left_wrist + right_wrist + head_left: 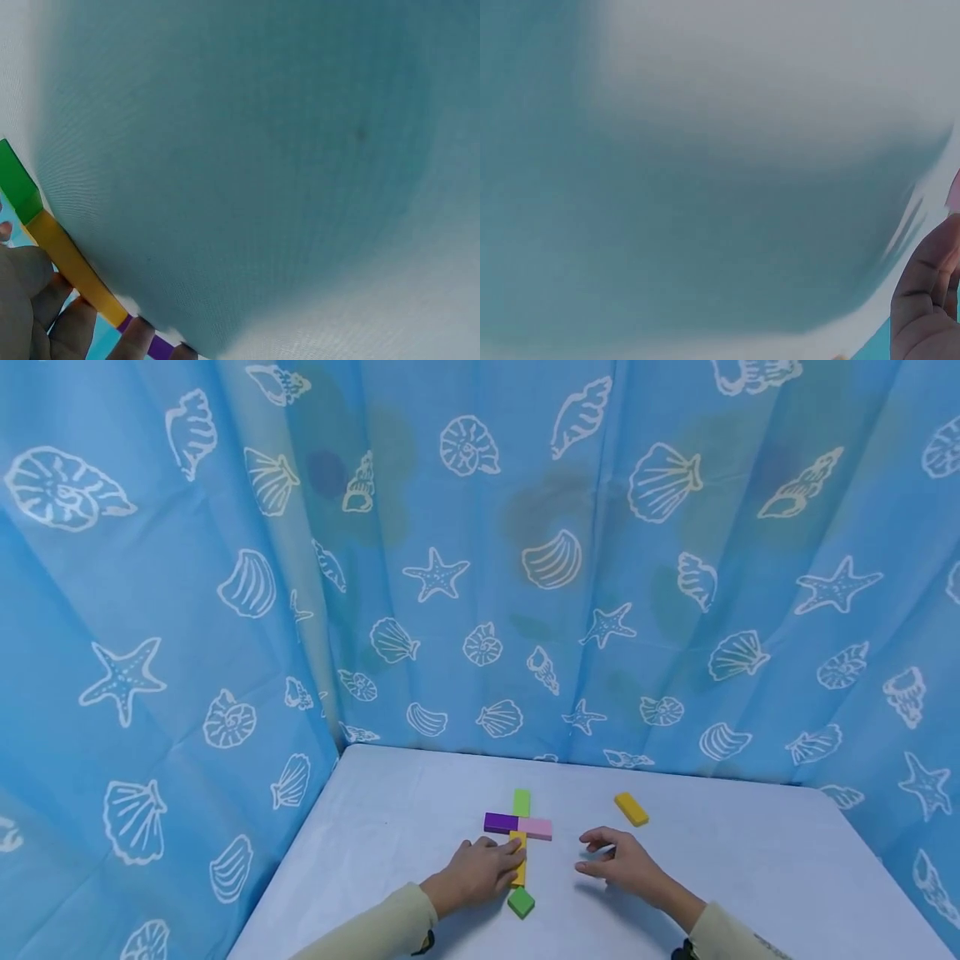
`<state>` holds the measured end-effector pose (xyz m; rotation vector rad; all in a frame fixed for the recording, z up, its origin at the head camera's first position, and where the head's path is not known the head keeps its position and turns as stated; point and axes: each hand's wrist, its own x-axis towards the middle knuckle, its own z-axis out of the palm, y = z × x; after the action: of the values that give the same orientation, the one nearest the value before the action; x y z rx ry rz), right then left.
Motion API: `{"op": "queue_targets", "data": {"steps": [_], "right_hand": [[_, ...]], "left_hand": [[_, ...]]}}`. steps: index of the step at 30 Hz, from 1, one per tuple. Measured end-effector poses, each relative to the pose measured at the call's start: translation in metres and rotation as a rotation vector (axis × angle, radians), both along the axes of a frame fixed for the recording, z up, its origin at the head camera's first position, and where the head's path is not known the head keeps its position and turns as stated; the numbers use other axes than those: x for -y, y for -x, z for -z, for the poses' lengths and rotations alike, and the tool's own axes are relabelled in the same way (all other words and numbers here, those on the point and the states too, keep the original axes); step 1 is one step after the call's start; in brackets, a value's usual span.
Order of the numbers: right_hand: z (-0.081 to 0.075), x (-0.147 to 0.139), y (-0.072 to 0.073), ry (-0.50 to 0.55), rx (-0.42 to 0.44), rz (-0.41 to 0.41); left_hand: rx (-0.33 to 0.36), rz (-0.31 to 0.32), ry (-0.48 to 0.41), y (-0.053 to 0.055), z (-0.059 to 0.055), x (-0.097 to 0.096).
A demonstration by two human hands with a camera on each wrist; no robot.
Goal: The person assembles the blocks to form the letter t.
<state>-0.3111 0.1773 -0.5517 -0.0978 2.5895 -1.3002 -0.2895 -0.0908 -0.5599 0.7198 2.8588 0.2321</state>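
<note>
My left hand [483, 872] rests with its fingers across a long yellow block [517, 880] that lies flat on the table. Directly below that block, a green block [521, 902] is turned like a diamond. Above it a purple block [501, 822] and a pink block [536, 828] lie end to end, and a light green block [522, 802] points away from where they meet. In the left wrist view, the fingers [71, 330] reach along the yellow block [75, 270]. To the right, my right hand [622, 862] hovers with thumb and fingers apart, nothing between them.
Another yellow block [632, 809] lies alone beyond my right hand. A white table [750, 852] carries everything, with a blue shell-print curtain [465, 568] standing along its back and left side.
</note>
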Motion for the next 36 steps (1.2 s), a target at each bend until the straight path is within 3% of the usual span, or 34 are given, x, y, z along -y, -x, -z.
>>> {"op": "queue_targets", "data": {"steps": [4, 10, 19, 30, 36], "right_hand": [[0.0, -0.014, 0.006, -0.034, -0.026, 0.043], [-0.001, -0.037, 0.02, -0.042, -0.061, 0.071], [0.003, -0.065, 0.029, -0.056, -0.04, 0.124], [-0.006, -0.094, 0.045, -0.151, -0.052, 0.182], [0.001, -0.108, 0.048, -0.156, -0.005, 0.192]], "left_hand": [[-0.007, 0.02, -0.001, -0.001, -0.001, 0.002], [-0.009, 0.001, 0.0, 0.002, 0.001, 0.002], [-0.001, 0.005, -0.007, 0.003, 0.007, 0.001], [-0.024, 0.016, -0.017, 0.008, -0.004, 0.007], [0.004, 0.013, -0.024, 0.003, 0.0, 0.004]]}}
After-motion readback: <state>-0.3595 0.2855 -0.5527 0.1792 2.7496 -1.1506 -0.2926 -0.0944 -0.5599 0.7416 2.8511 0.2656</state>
